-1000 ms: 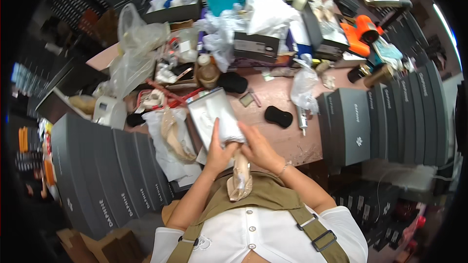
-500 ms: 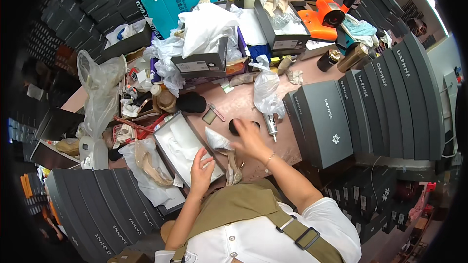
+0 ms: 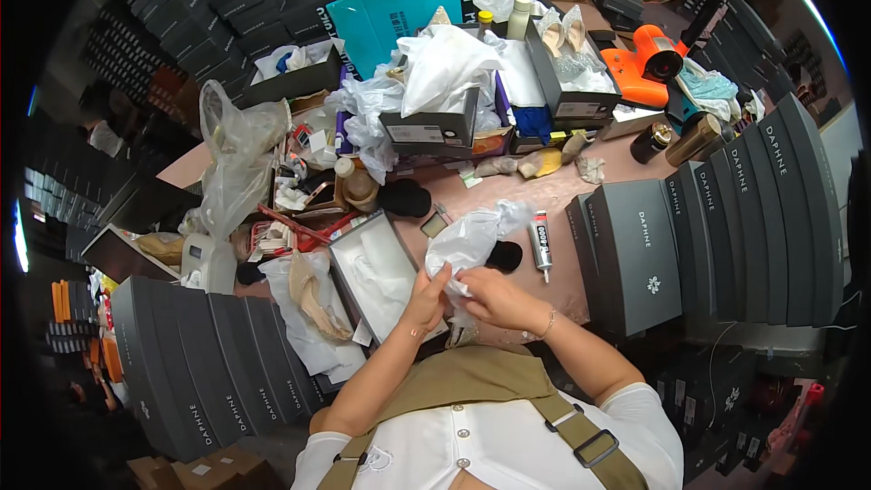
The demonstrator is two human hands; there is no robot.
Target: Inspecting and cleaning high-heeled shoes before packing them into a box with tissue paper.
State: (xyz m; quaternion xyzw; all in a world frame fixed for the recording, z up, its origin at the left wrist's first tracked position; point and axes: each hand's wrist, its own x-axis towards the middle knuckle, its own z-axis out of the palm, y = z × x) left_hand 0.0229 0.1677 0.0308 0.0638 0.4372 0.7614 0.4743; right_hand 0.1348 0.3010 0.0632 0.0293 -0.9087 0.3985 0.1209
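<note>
Both hands have hold of a crumpled white plastic bag (image 3: 467,240) above the table in front of me. My left hand (image 3: 426,301) pinches its near edge, and my right hand (image 3: 501,298) grips the same edge from the right. Part of a sparkly shoe (image 3: 464,330) shows below the hands; bag and hands hide the rest. Beside my left hand lies an open grey shoe box (image 3: 415,265) lined with white tissue paper (image 3: 374,277). A glue tube (image 3: 542,249) and a round black object (image 3: 504,257) rest to the right of the bag.
Another beige shoe (image 3: 313,299) lies on white paper at the left. Rows of grey shoe boxes (image 3: 640,254) stand on the right, with more (image 3: 209,363) at lower left. Filled boxes and an orange tool (image 3: 646,63) line the back. A clear plastic bag (image 3: 231,163) hangs at left.
The plastic bag, lying near the glue tube before, is now in both hands, nearer to me. My open left hand has closed on it. The view has shifted somewhat.
</note>
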